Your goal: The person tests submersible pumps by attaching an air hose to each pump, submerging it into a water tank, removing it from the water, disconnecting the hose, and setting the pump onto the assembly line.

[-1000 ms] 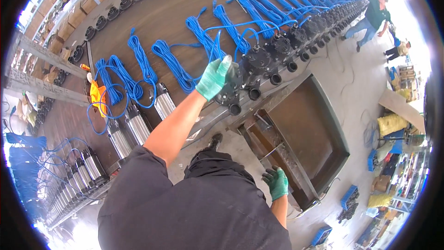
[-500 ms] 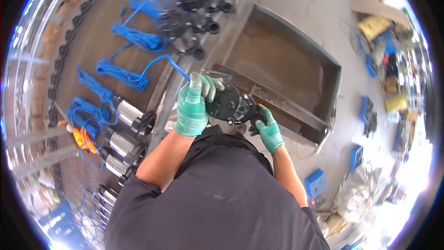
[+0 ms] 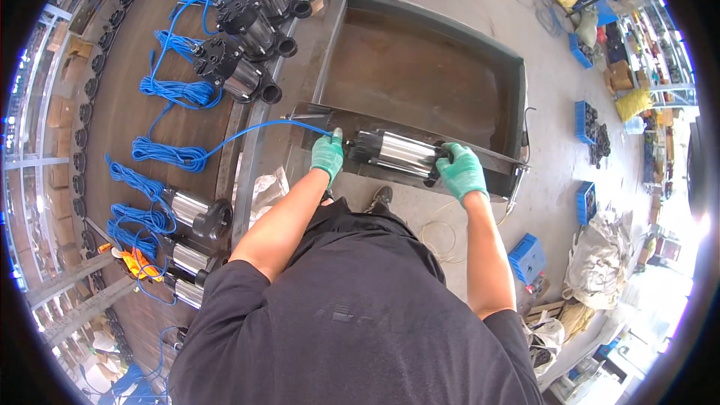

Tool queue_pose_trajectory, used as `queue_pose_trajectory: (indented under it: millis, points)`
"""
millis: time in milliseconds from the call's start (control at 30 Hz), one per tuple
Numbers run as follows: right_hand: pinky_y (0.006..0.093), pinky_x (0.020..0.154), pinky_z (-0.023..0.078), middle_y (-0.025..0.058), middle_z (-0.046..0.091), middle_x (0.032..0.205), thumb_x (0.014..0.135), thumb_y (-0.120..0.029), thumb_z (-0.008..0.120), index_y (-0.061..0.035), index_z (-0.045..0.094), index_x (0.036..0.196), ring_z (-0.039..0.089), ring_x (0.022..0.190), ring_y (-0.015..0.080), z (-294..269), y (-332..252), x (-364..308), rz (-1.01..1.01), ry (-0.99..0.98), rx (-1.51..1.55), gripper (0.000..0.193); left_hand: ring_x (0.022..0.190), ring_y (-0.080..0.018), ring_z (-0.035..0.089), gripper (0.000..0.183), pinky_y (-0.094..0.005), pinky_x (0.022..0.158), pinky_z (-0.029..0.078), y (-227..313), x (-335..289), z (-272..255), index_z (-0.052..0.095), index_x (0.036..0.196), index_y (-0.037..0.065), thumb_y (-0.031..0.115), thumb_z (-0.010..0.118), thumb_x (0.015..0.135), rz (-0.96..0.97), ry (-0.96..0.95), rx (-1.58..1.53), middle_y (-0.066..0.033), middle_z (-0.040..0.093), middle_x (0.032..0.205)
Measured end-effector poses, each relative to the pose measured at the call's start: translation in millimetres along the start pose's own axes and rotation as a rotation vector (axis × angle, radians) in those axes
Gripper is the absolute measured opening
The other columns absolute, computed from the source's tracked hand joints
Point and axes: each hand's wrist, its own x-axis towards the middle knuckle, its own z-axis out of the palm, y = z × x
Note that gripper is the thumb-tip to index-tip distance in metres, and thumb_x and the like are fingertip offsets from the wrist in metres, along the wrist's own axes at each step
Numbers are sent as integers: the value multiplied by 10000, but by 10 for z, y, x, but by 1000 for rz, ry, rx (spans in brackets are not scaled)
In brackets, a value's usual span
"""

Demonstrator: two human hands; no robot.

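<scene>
Pump (image 3: 401, 151) lies crosswise at the near side of the tank (image 3: 420, 75), right hand (image 3: 461, 171) gripping its right end, left hand (image 3: 328, 154) at the cable (image 3: 262, 124) by the other, that grip unclear, so a snagged cable could perhaps tug it askew.

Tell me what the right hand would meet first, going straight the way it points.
The right hand touches the black-ended silver cylinder, so likely that first; beyond it seems to be the metal tank, depth unclear.
</scene>
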Motion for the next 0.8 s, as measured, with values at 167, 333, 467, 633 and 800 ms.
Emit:
queue_pose_trajectory:
  millis: [167, 333, 467, 633, 800]
  points:
    - [445, 945, 517, 222, 660, 1152, 874, -252, 672, -87, 683, 1234, 646, 1076, 392, -9, -12, 42, 61, -44, -6, 396, 574, -369, 677, 580, -452, 552, 546, 433, -204, -317, 721, 819, -11, 492, 508, 1016, -37, -143, 260, -208, 671, 686]
    - [433, 958, 501, 225, 636, 1196, 952, -360, 682, -58, 560, 1371, 632, 1106, 371, 116, 343, -186, -29, 129, 348, 531, 914, -318, 682, 489, -428, 857, 513, 526, -347, -450, 703, 1060, 11, 479, 581, 987, 297, -55, 423, -195, 731, 985]
    - [366, 857, 523, 153, 709, 1052, 958, -291, 706, -23, 594, 1308, 666, 926, 246, 462, 1110, -351, 237, 272, 670, 454, 988, -245, 675, 444, -356, 901, 516, 499, -583, -385, 636, 1224, 11, 359, 699, 955, 389, -137, 197, -167, 718, 1087]
    - [455, 828, 532, 176, 682, 1011, 892, -343, 728, -73, 584, 1157, 669, 920, 349, 414, 2181, -706, 681, 573, 167, 404, 932, -269, 682, 554, -366, 863, 524, 399, -573, -149, 594, 1179, -28, 308, 853, 822, 504, -102, 287, -177, 709, 1038]
    - [446, 722, 559, 157, 667, 834, 915, -263, 731, -55, 496, 1167, 683, 754, 320, 876, 3225, -660, 780, 646, 540, 403, 891, -228, 667, 636, -343, 844, 531, 564, -652, -62, 508, 1206, -33, 256, 888, 787, 415, -99, 309, -145, 700, 1028]
